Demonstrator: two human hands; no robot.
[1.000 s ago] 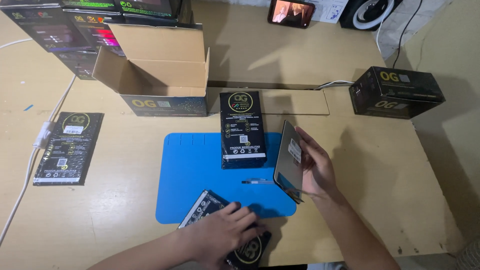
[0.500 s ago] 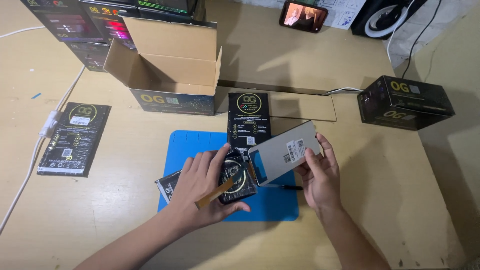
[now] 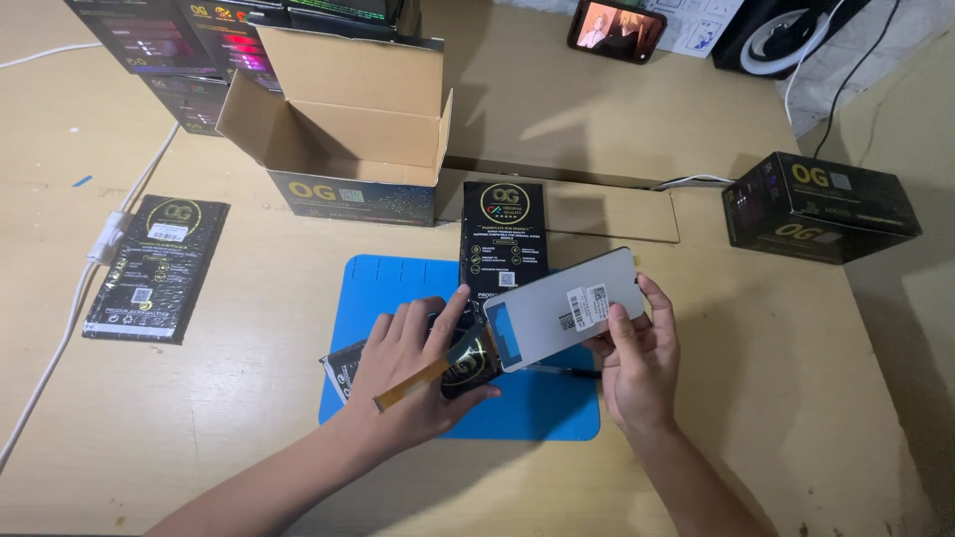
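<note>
Right now my right hand [image 3: 637, 373] is closed on a thin grey screen panel [image 3: 562, 308], pinching its right end with fingers on top and thumb under it. The panel hangs tilted just above the blue mat [image 3: 398, 288], near the middle of the tabletop [image 3: 239, 418]. It is a flat, stiff, grey slab with round corners, a small white sticker with dark bars near my fingers, and a pale blue tab at its left end. A thin orange-brown ribbon strip [image 3: 423, 378] runs from that end and lies across my left hand [image 3: 413, 368]. I think the panel is light but easy to crack, and smooth, so it could slip. I would hold it by its long edges, not press on the flat face, and I would not pull the soft ribbon. My left hand lies flat with fingers spread, pressing down on a black pouch [image 3: 468, 363] on the mat; it is not gripping it. Another black pouch [image 3: 502, 234] lies just behind, and an open cardboard box [image 3: 348, 109] stands farther back.
</note>
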